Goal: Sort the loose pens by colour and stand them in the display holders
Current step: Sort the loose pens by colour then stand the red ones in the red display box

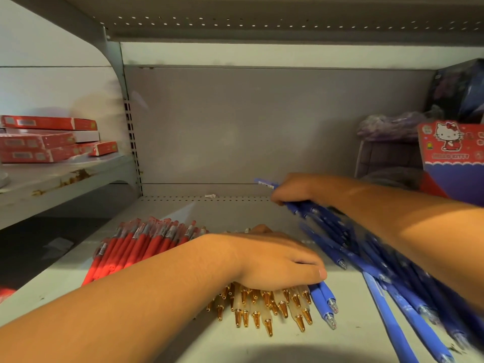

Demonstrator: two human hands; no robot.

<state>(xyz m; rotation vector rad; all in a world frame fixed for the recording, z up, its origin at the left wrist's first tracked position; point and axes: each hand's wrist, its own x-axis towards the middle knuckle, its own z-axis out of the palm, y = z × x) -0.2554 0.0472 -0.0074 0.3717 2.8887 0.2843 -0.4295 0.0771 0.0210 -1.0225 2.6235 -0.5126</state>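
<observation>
Three heaps of pens lie on the pale shelf. Red pens are bunched at the left. Cream pens with gold tips lie in the middle, and my left hand presses flat on top of them, its fingers also over two blue pens. Many blue pens sprawl to the right. My right hand reaches across them and is closed around a bunch of blue pens, one end sticking out past the fingers toward the back. No display holder is in view.
Stacked red boxes sit on the neighbouring shelf at the left. At the back right stand a Hello Kitty box, a grey basket and a purple bundle. A small paper scrap lies near the shelf's back wall.
</observation>
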